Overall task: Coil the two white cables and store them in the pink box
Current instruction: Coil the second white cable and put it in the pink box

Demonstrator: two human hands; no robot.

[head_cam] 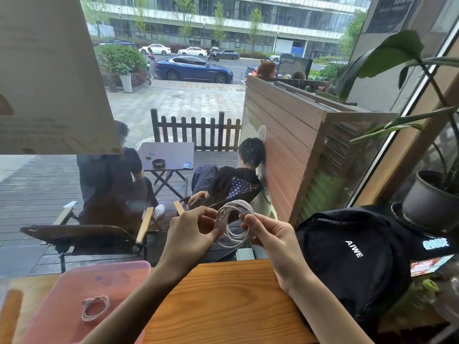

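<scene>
At centre frame I see both hands raised above the orange wooden worktop (223, 306), holding a looped white cable coil (234, 223) between them. My left hand (191, 234) pinches the coil's left side with thumb and fingers; my right hand (269, 234) grips its right side, fingers curled round the strands. At lower left lies the translucent pink plastic box (74, 289), with a second small coiled white cable (95, 307) resting in it (or on its lid, I cannot tell). A black backpack (352, 256) sits at right.

One coiled cable (234, 225) aloft, another (95, 307) boxed (119, 269).
</scene>
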